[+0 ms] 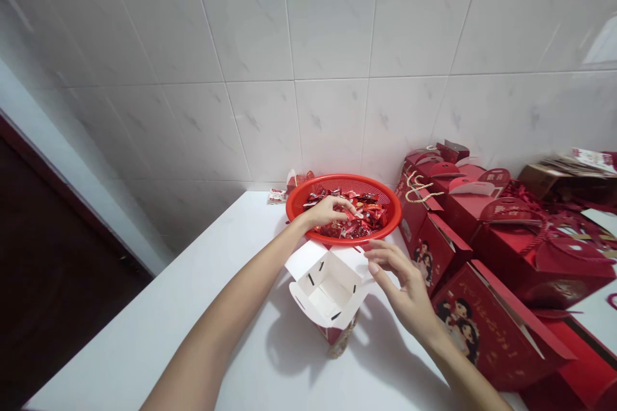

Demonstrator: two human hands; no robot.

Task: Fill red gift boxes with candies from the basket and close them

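Note:
My left hand (331, 211) reaches into a red plastic basket (294, 212) of small, mostly red wrapped candies (371, 212). Its fingers are bent and drawn together among the wrappers; what is between the fingertips, if anything, I cannot make out. Just in front of the basket stands a small box (330, 289), its top open and its white inside showing no contents. White flaps spread outward, and a twisted cord (341, 341) hangs at its near side. At the box's right flap is my right hand (398, 273), fingers apart and holding nothing; whether the fingertips touch the flap I cannot tell.
Red printed gift boxes (482, 327) crowd the table's right side, several with handles or cords. A small printed packet (277, 196) lies left of the basket. The white table (193, 308) meets a tiled wall (332, 128) behind; its left edge borders a dark opening (62, 257).

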